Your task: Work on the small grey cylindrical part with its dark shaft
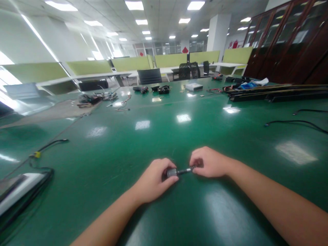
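Observation:
Just above the green tabletop, my left hand grips a small grey metal cylinder between thumb and fingers. A thin dark shaft with a bright metal tip runs from the cylinder toward the right. At the far end of that shaft, my right hand has its thumb and fingers pinched together. Something small and dark shows between those fingertips, too blurred to tell whether it is part of the shaft. The two hands are a short gap apart, with the shaft bridging them.
Black cables lie at the right, and another cable at the left. A white-edged device sits at the lower left. Farther back are a grey box, long dark bars and heaped electronic parts.

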Tool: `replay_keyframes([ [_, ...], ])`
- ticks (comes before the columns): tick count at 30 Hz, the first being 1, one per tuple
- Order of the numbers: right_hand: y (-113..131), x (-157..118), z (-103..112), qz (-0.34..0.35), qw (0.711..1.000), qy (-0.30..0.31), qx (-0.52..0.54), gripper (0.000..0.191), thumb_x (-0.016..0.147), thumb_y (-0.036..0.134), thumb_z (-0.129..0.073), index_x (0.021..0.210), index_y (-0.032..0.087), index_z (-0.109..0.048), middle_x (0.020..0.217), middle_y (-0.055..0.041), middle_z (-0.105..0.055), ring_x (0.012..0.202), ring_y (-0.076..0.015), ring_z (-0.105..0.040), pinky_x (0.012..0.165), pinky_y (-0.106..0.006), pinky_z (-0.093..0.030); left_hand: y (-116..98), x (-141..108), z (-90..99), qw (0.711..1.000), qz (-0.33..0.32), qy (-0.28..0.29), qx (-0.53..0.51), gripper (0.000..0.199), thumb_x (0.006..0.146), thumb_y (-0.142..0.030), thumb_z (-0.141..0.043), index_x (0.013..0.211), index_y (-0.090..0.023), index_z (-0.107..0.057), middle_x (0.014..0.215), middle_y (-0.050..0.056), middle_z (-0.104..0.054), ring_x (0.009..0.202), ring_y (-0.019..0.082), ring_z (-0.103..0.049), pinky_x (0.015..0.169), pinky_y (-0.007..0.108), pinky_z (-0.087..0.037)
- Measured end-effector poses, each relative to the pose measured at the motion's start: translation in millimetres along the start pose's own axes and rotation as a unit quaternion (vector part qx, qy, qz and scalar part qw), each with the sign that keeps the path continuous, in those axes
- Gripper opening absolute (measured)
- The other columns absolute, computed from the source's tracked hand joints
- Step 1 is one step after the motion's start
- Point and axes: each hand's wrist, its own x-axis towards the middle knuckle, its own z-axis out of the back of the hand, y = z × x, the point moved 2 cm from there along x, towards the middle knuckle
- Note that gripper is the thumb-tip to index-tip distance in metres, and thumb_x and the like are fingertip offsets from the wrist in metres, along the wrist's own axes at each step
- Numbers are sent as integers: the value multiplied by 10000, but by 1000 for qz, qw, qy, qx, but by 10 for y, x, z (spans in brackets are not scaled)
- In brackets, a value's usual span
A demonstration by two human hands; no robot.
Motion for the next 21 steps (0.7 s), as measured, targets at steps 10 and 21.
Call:
replay_keyframes([
  [10, 119, 69, -141, 18, 1000, -17, 3, 78, 786, 207, -716, 853, 177, -742, 787, -17, -681, 720, -140, -603, 679, -260, -439, -8, 8, 3, 1000, -8, -14, 0, 187, 891, -351, -659, 1010, -207, -650, 899, 34, -660, 815, 201, -588, 744, 317, -449],
  [21, 221, 180, -374, 67, 996, -55, -18, 94, 825, 230, -704, 893, 180, -747, 831, -33, -709, 795, -170, -609, 740, -289, -433, 14, 11, -37, 1000, -11, -25, 4, 273, 794, -342, -752, 1014, -212, -655, 934, 30, -674, 858, 211, -597, 778, 326, -438],
])
